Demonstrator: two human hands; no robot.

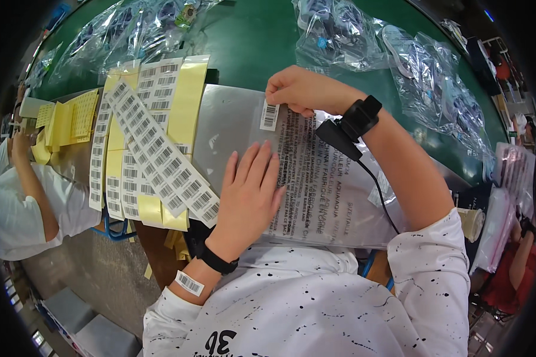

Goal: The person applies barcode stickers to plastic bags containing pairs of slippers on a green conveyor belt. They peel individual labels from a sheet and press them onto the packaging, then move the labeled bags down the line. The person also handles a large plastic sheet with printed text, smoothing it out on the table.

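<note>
A stack of clear plastic bags (226, 128) with dark printing lies in front of me on the table. My left hand (249, 196) rests flat on the top bag, fingers stretched out and holding nothing. Above it, my right hand (301, 92) pinches the upper edge of a small white barcode label (269, 116). The label hangs over the bag near its far edge; whether it touches the plastic I cannot tell. Another barcode label (189, 283) is stuck to my left forearm. Left of the bags, a strip of barcode labels (161, 152) lies slanted across other sheets.
Yellow backing strips (187, 98) lie beneath the label sheets on the green table (238, 41). Clear-bagged goods (339, 35) lie along the far side and right. A black cable (378, 184) hangs from my right wrist. A co-worker's arm (33, 184) shows at left, another person at right.
</note>
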